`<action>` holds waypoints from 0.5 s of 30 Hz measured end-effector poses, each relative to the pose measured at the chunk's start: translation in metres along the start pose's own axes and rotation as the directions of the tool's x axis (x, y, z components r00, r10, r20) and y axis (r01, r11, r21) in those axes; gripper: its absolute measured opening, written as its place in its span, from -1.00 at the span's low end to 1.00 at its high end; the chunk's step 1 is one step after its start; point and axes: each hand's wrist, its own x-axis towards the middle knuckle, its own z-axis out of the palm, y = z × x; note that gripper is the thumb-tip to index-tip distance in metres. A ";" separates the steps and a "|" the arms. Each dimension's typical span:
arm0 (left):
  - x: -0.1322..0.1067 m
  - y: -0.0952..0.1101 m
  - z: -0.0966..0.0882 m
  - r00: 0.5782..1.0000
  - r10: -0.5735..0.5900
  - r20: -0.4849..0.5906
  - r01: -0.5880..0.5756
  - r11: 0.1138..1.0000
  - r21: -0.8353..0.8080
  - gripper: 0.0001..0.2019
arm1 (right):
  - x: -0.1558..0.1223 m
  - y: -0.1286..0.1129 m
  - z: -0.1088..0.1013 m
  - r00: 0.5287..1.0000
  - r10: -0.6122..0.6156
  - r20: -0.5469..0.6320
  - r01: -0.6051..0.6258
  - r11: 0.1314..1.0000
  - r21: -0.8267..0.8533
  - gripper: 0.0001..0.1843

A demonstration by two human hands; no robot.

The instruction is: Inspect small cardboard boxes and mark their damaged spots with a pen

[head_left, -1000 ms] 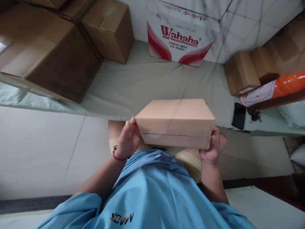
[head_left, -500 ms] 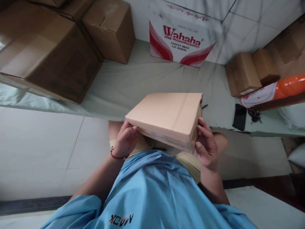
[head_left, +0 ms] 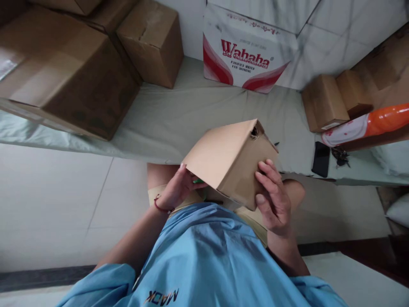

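A light brown cardboard box [head_left: 220, 149] is held tilted above my lap, at the front edge of the cloth-covered surface. Its right end faces partly up toward me and shows a small dark hole near the top corner. My left hand [head_left: 177, 189] grips the box's near left corner, with the fingers partly hidden underneath. Something small and green shows beneath the box beside that hand. Against the right end rest the bent fingers and thumb of my right hand [head_left: 275, 196], holding the box from that side.
Large cardboard boxes [head_left: 92, 85] stand at the back left. A white and red Wahaha carton [head_left: 246, 55] leans on the wall. On the right lie a black phone [head_left: 321, 160], keys [head_left: 340, 156], an orange-and-white packaged item [head_left: 367, 125] and small brown boxes [head_left: 326, 102].
The box has turned and tipped, so its right end with the hole now shows. My right hand has shifted onto that end face, and my left hand has moved slightly right.
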 end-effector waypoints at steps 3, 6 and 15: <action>0.001 -0.012 0.014 0.988 -0.142 0.058 0.144 0.989 -0.029 -0.31 | 0.012 -0.004 -0.006 0.999 -0.001 -0.050 -0.002 0.999 -0.049 -0.45; 0.001 -0.025 0.029 0.942 -0.326 0.082 0.327 0.945 0.002 -0.23 | 0.020 -0.005 -0.009 0.996 -0.005 -0.084 -0.003 0.995 -0.102 -0.47; -0.002 -0.009 0.023 0.970 -0.010 -0.243 0.082 0.954 0.288 -0.69 | 0.028 -0.005 -0.002 0.998 -0.065 -0.002 0.064 0.988 -0.144 -0.42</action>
